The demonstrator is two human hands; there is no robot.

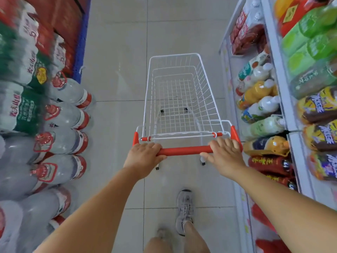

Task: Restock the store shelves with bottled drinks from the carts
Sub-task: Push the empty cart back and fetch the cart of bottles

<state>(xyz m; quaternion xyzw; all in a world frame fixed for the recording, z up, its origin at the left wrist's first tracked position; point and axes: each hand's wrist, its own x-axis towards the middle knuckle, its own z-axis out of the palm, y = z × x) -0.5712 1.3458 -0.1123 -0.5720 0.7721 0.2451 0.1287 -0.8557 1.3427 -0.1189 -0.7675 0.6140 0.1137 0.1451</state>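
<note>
A small white wire cart (206, 83) stands in the aisle ahead of me, its basket holding nothing. My left hand (144, 157) grips the left end of its red handle bar (184, 150). My right hand (223, 154) grips the right end of the same bar. White store shelves (277, 57) on the right carry rows of bottled drinks (259, 92) in white, yellow, green and purple labels.
Large water jugs (65, 115) with red caps and shrink-wrapped water packs (20, 57) line the left side of the aisle. Red cartons sit at the far left. The floor is pale tile (118, 52). My grey sneaker (184, 210) is below the cart.
</note>
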